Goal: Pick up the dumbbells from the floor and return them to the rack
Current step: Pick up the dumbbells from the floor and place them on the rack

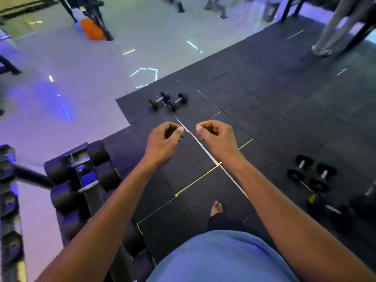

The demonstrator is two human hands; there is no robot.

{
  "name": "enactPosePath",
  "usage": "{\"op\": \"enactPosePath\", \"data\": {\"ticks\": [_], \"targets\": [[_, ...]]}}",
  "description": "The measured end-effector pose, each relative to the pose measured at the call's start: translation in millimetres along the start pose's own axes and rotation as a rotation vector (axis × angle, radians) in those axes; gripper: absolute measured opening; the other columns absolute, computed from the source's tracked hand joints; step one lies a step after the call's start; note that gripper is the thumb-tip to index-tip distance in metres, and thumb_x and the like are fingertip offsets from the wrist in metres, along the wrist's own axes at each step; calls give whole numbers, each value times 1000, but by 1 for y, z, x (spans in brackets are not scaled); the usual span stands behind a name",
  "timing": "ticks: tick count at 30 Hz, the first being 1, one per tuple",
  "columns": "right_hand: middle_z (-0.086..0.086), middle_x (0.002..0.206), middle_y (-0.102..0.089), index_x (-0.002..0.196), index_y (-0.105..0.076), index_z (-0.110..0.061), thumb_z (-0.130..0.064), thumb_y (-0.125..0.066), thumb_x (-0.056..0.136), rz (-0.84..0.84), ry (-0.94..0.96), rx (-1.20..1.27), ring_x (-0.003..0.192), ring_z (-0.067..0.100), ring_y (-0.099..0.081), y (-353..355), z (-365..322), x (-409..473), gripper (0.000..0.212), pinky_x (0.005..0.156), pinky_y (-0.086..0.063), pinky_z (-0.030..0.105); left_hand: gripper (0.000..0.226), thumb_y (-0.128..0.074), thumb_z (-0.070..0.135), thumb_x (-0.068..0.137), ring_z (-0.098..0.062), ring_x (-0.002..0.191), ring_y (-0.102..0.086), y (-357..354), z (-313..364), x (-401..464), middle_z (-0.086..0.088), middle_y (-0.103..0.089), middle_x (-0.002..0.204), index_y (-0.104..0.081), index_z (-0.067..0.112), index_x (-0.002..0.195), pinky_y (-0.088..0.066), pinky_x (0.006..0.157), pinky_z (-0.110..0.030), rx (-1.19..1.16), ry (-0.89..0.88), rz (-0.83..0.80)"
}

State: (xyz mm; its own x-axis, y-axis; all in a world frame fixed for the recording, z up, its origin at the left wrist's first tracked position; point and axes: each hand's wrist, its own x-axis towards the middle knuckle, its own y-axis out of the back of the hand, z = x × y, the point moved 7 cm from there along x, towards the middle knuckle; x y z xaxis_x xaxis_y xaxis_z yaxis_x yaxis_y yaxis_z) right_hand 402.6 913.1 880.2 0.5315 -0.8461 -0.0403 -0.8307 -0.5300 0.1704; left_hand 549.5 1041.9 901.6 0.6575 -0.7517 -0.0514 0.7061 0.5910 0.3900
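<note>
Two small black dumbbells (167,100) lie side by side on the dark rubber mat ahead of me. My left hand (163,139) and my right hand (216,136) hover in front of my chest, both with fingers curled shut and nothing in them, well short of that pair. Another pair of black dumbbells (311,173) lies on the mat at the right, with one more (325,206) nearer to me. The dumbbell rack (85,180) stands low at my left, with large black dumbbells on it.
A glossy tiled floor (81,78) borders the mat on the left and far side. Another person's legs (335,27) stand at the far right by a dark frame. An orange object (91,29) sits under equipment far left. My bare foot (216,208) is on the mat.
</note>
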Motion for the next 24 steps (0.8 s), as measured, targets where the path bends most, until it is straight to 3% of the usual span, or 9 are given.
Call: {"op": "enactPosePath", "data": {"ticks": [8, 12, 15, 18, 21, 24], "targets": [[-6, 86, -80, 94, -82, -20, -25, -78, 92, 47, -47, 5, 79, 7, -72, 43, 30, 70, 7, 85, -62, 32, 16, -63, 25, 102, -9, 79, -73, -50, 9, 70, 4, -77, 85, -73, 14, 100, -53, 71, -21, -16, 34, -46], [-11, 82, -77, 94, -82, -20, -23, -77, 94, -13, -46, -5, 77, 4, -70, 42, 29, 123, 6, 78, -55, 20, 16, -63, 27, 102, -14, 82, -74, -58, 5, 111, 2, -78, 88, -73, 15, 100, -56, 75, -27, -6, 81, 6], [-12, 82, -77, 95, -82, -21, -24, -77, 94, -74, -68, -9, 78, 4, -70, 40, 33, 163, 6, 80, -55, 20, 13, -64, 30, 101, -14, 84, -75, -62, 0, 142, 4, -78, 88, -73, 21, 99, -59, 79, -32, -15, 121, 62], [-3, 85, -79, 94, -81, -19, -25, -74, 96, -123, -73, -25, 75, 5, -68, 34, 35, 202, 10, 79, -56, 22, 12, -64, 34, 101, -13, 86, -75, -66, -4, 170, 5, -78, 90, -73, 26, 100, -61, 84, -38, -40, 154, 104], [9, 90, -80, 95, -79, -10, -19, -71, 100, -153, -115, -24, 69, 4, -65, 25, 39, 239, 13, 72, -53, 15, 14, -64, 31, 102, -13, 87, -75, -67, -13, 196, 3, -77, 93, -73, 21, 105, -62, 85, -36, -52, 212, 129], [4, 88, -80, 93, -80, -16, -22, -71, 98, -195, -137, -44, 72, 6, -67, 9, 52, 283, 12, 78, -57, 24, 13, -64, 29, 102, -13, 88, -75, -66, -28, 233, 3, -77, 94, -73, 22, 106, -61, 82, -32, -50, 248, 143]]}}
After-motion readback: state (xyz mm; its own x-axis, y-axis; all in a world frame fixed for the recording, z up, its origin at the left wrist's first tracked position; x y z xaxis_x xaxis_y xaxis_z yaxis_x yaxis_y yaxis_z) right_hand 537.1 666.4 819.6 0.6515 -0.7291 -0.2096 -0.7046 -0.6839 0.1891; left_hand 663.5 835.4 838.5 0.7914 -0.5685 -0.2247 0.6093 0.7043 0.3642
